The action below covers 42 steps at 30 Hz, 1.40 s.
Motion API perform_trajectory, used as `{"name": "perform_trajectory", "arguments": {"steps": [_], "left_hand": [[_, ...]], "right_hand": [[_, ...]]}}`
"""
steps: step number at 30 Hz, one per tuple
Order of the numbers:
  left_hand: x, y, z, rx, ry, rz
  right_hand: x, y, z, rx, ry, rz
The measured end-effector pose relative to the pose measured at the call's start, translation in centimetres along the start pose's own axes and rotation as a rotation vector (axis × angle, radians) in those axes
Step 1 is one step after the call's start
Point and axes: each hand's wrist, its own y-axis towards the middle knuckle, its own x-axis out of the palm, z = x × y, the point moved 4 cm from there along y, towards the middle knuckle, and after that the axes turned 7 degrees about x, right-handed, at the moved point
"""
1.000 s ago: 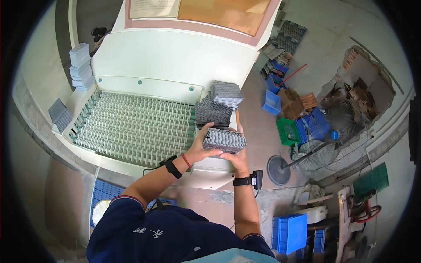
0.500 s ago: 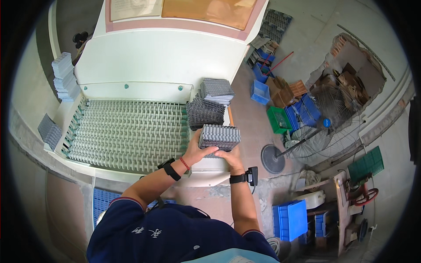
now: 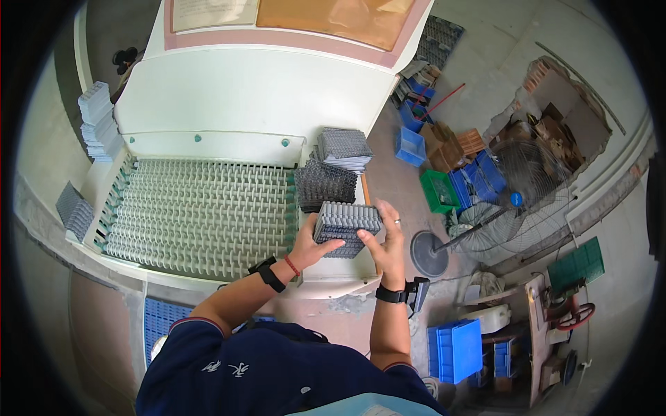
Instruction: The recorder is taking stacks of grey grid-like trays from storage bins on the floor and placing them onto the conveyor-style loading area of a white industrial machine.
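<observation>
A block-like stack of grey ribbed plastic pieces (image 3: 347, 218) is in front of me, at the right end of the conveyor. My left hand (image 3: 311, 244) grips its left side, thumb across the front and fingers partly hidden behind. At the stack's right edge, my right hand (image 3: 388, 243) has its fingers stretched and spread, its thumb tip against the front face. Just beyond lies a pile of dark grey textured pieces (image 3: 325, 184). Behind that pile stands a taller stack of grey sheets (image 3: 345, 143) with paler edges.
The white ribbed conveyor bed (image 3: 201, 215) stretches to my left, below a white machine hood (image 3: 257, 90). Pale stacks (image 3: 99, 121) and a small grey stack (image 3: 74, 210) sit at its far left. A standing fan (image 3: 517, 200) and blue crates (image 3: 454, 350) occupy the right.
My right hand has loosened and shifted right, its fingers now spread at the stack's edge. My left hand keeps its hold, and the stack has moved slightly toward me.
</observation>
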Motion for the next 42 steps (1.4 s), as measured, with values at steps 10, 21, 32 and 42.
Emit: {"name": "perform_trajectory", "arguments": {"steps": [10,21,32,42], "left_hand": [[-0.6,-0.1,-2.1,0.004,-0.358,-0.073],[-0.6,0.6,-2.4,-0.23,-0.472,-0.073],[-1.1,1.7,0.3,-0.075,0.192,-0.09],[-0.7,2.0,0.3,0.151,1.193,-0.455]], "right_hand": [[0.1,0.6,-2.4,-0.057,-0.336,-0.048],[0.7,-3.0,0.6,0.105,0.473,-0.022],[-1.7,-8.6,4.2,0.318,0.764,0.218],[-7.4,-12.9,5.6,0.467,1.124,0.527]]}}
